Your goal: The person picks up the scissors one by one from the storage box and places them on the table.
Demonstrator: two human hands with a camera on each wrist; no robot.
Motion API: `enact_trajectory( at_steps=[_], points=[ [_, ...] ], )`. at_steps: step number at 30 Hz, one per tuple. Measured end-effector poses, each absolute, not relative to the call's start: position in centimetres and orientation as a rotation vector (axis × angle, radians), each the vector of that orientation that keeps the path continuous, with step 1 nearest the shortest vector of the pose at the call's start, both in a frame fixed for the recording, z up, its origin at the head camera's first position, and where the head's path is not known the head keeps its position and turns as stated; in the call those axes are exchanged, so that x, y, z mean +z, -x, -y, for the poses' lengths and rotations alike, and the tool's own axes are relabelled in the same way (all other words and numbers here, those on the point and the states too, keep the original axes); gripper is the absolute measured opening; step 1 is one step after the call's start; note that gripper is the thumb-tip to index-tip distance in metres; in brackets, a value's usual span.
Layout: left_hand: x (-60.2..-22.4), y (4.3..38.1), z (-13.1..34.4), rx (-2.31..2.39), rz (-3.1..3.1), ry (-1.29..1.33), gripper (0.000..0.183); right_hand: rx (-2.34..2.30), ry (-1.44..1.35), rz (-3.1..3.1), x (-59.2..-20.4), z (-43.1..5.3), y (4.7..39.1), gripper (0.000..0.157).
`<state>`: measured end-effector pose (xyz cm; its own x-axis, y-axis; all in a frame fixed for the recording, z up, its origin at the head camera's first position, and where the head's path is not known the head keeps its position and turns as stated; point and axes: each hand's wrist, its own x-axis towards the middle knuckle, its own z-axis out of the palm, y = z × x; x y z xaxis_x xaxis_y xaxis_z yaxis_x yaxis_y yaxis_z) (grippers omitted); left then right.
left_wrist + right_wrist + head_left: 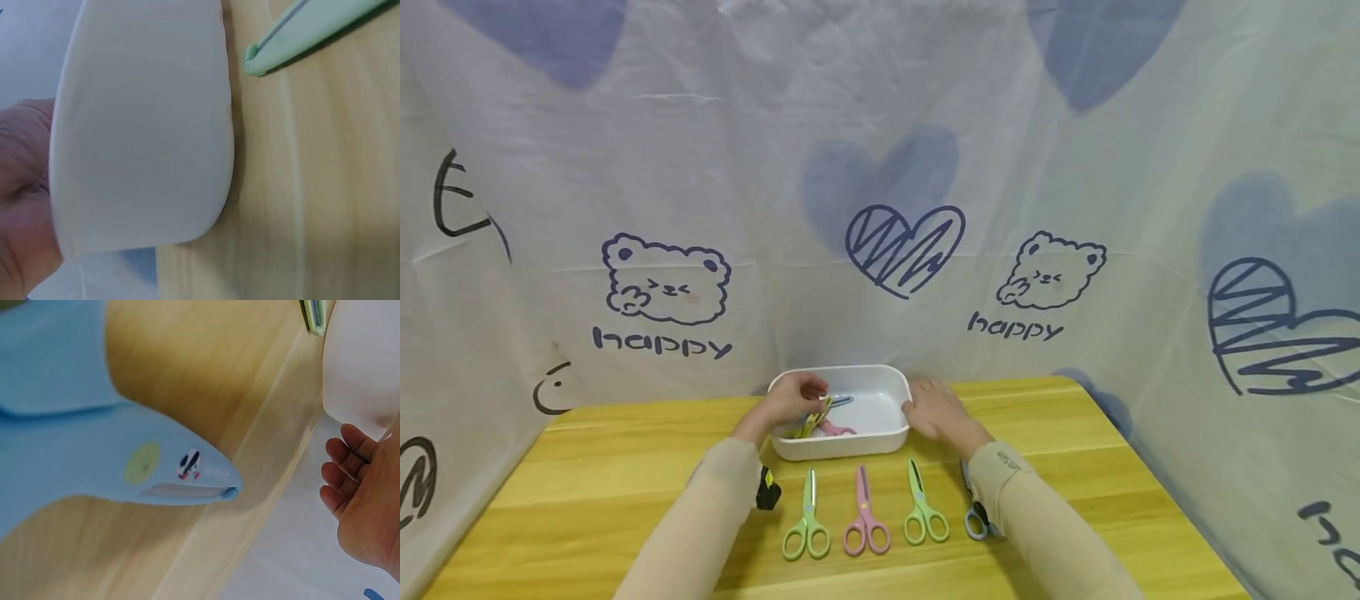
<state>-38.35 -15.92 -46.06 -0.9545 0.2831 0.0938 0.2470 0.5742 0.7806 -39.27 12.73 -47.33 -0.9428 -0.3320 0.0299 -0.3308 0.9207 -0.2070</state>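
1. The left hand [788, 396] is over the left end of the white plastic rectangular bin [841, 448], fingers bent close to a pair of yellow plastic-handled scissors [811, 423]; whether they pinch it I cannot tell. The right hand [938, 408] holds the bin's right end, thumb over the rim, other fingers loosely bent outside the wall.
2. Progress, as I judge it: partway. Inside the bin, left to right, are the yellow scissors, pink plastic scissors [837, 429] and light-blue scissors [841, 401].
3. Four pairs remain outside, in a row on the yellow wood-grain surface [625, 467]. In front of the bin's left half lie pale-green plastic scissors [807, 517]; before its middle, rose-pink scissors [864, 508]; before its right end, bright-green scissors [919, 500]; beyond that end, sky-blue scissors [81, 456], partly hidden by the right sleeve [1022, 492] in the head view.
4. Relative to the hands, the yellow scissors sit inside the bin at the left fingertips, well apart from the right hand.
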Motion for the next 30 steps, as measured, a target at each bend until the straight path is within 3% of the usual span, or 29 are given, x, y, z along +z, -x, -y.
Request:
enact_trajectory(
  at_steps=[12,30],
  points=[
    [-47.5,38.8,14.8,1.449,-2.697,-0.202,0.046,-0.326,0.529,-3.078,-47.5,-12.7,39.0,0.055],
    [-47.7,39.0,14.2,1.523,-2.607,-0.167,0.050,-0.338,0.516,-3.079,-47.6,-12.7,39.3,0.054]
  ],
)
